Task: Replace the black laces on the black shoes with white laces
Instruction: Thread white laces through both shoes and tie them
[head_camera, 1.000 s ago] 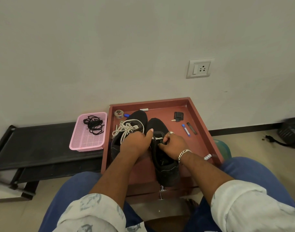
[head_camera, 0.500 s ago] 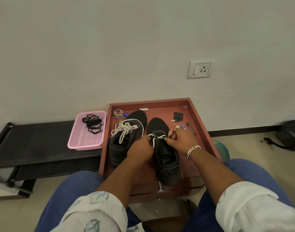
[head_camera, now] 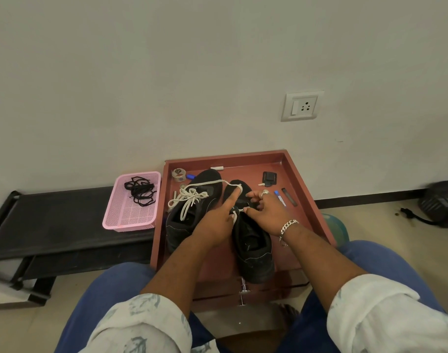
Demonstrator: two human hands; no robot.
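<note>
Reddish-brown wooden tray [head_camera: 304, 179] with raised rim sits against the pale wall, two black lace-up shoes inside, toes toward the wall. Left black shoe [head_camera: 189, 220] carries a loose white lace [head_camera: 189, 200] bunched over its tongue. Right black shoe [head_camera: 253, 245] sits just beside it, heel at the near tray edge, white lace partly threaded at its upper eyelets. Bare tray floor shows right of the right shoe; far right corner holds a black key fob with key [head_camera: 269, 179], a blue-and-white pen [head_camera: 280, 197] and a dark flat stick [head_camera: 289, 196]. Far left corner: small tape roll [head_camera: 178, 174], blue cap [head_camera: 191, 176]. A small grey piece lies at the far rim.

Left hand [head_camera: 215, 225] over the gap between shoes: index finger straight out with a strand of white lace looped over its tip [head_camera: 239, 188], strand running back over the left shoe's toe; the other fingers curled under, what they touch is hidden. Right hand [head_camera: 266, 212], ring and silver chain bracelet [head_camera: 287, 225], fingers bent down onto the right shoe's tongue area, pinching at lace near the eyelets; exact grip partly hidden.

Pink plastic mesh basket [head_camera: 131, 217] left of the tray, on a low black shelf [head_camera: 52, 220], holds the tangled black laces [head_camera: 140, 191]. Blue-trousered knees frame the near edge. White wall socket [head_camera: 301, 105] above the tray.
</note>
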